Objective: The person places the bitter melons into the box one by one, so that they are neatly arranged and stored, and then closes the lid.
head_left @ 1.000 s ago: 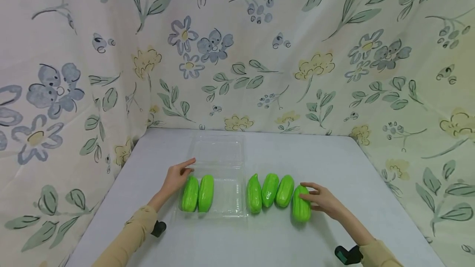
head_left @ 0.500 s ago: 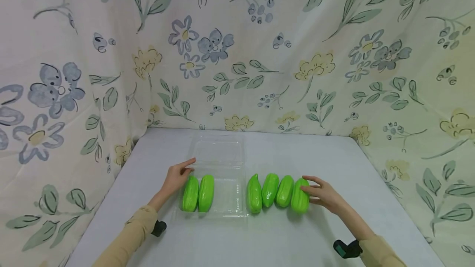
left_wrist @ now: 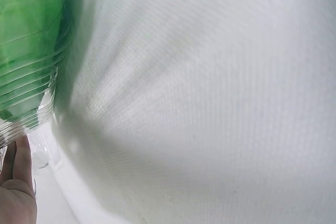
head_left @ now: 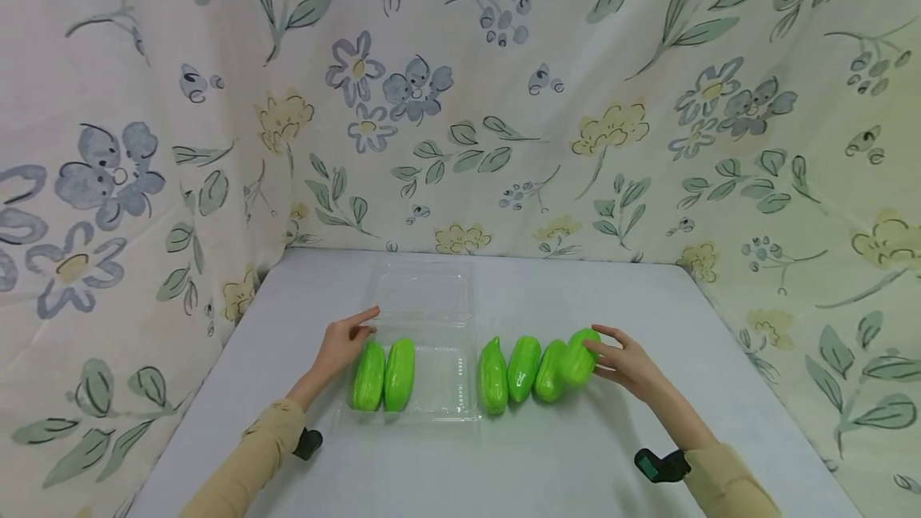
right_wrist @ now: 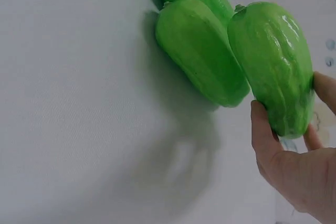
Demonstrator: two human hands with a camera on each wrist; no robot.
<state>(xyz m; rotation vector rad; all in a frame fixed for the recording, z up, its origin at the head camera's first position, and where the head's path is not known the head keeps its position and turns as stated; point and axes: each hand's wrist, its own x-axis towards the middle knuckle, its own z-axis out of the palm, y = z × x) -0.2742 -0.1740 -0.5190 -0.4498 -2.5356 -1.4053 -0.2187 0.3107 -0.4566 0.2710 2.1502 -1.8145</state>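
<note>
Gourd point(right_wrist: 273, 64) higher, within right grip point(right_wrist: 302, 176)

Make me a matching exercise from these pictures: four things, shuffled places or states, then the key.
1. Left grip
2. Right grip
3. Clear container
4. Floral cloth

A. Lies open, with two green vegetables inside
B. Hangs behind the table
C. At the container's left side
D. Holds one green vegetable

Pairs: 1-C, 2-D, 3-A, 4-B
</note>
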